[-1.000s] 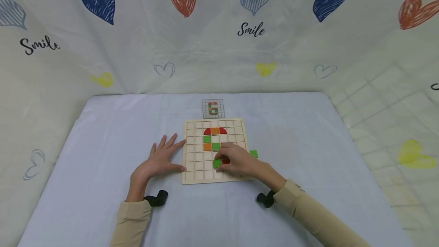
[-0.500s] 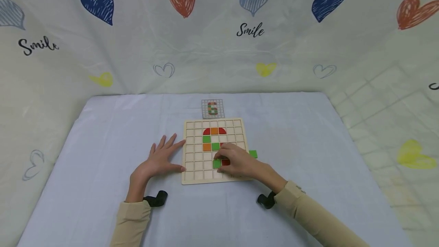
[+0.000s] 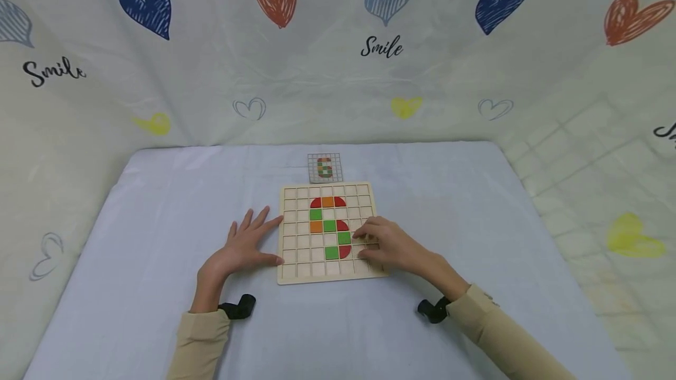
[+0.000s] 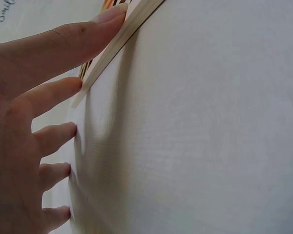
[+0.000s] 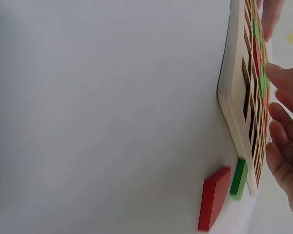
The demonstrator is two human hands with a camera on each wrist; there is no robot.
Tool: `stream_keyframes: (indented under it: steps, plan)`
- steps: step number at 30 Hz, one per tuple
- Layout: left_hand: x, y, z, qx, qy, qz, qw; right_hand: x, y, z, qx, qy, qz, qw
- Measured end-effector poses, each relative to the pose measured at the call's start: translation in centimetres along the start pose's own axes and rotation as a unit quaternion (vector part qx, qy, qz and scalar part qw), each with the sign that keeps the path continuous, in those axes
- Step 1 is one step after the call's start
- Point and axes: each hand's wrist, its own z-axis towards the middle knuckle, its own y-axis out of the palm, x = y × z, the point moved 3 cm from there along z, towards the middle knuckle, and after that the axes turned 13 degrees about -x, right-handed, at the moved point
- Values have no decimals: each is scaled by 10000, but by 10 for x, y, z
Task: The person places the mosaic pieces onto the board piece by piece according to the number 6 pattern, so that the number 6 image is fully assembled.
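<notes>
A wooden grid board [image 3: 296, 272] lies on the white cloth. Green, orange and red tiles sit in its squares, among them a green tile [image 3: 344, 238] right of the middle and a red quarter-round tile [image 3: 345, 252] just below it. With fingers spread, my left hand [image 3: 240, 251] touches the board's left edge by thumb and forefinger, as the left wrist view also shows. My right hand [image 3: 393, 245] hovers over the board's right side, fingers loosely bent and nothing visible between them. It hides part of that edge.
Behind the board lies a small card [image 3: 325, 168] printed with a coloured tile pattern. In the right wrist view, a loose green tile [image 5: 238, 179] and a loose red piece [image 5: 214, 200] rest beside the board. A printed cloth wall rises behind the table.
My right hand has moved right, off the lower-middle squares, uncovering a green tile and red quarter-round tiles. It now covers the loose green tile in the head view. My left hand stays put.
</notes>
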Motion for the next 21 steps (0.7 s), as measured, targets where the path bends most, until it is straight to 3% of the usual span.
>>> stream_keyframes:
  steps: [6,13,21]
  plan:
    - [0,1,0,-4,-21,-24,10000,14,-7,-21,189,71,251,9995]
    - [1,0,-1,-10,-53,-52,10000,30,-8,-41,448,-29,44,9990]
    - [1,1,1,-19,-45,-43,10000,38,-5,-57,360,75,-99,9993]
